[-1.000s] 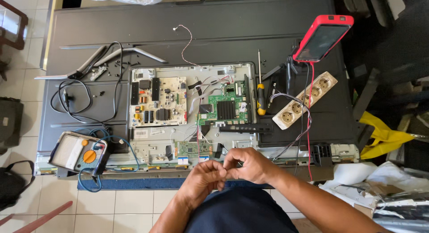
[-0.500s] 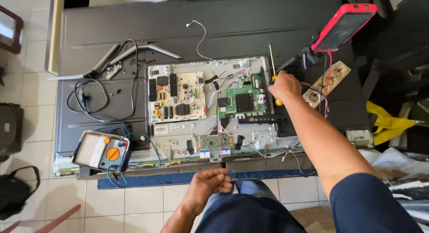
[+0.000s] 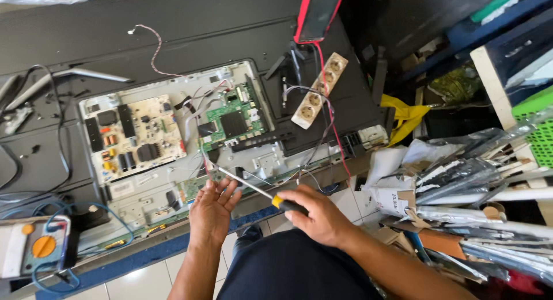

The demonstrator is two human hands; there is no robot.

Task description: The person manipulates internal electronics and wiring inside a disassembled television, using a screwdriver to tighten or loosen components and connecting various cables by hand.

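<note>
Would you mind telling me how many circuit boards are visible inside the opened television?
3: a beige board at left, a green board at centre, and a small green board near the bottom edge, by the left hand. Others may be hidden.

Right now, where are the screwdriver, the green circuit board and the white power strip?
screwdriver (image 3: pixel 247 185): head view, on its metal shaft.
green circuit board (image 3: pixel 233 122): head view, on the black chip at its middle.
white power strip (image 3: pixel 318 91): head view, between its sockets.

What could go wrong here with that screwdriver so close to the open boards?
The screwdriver in the right hand points at loose wires by the green circuit board; a slip might nick them. The left hand sits near its tip and could get jabbed.
</note>
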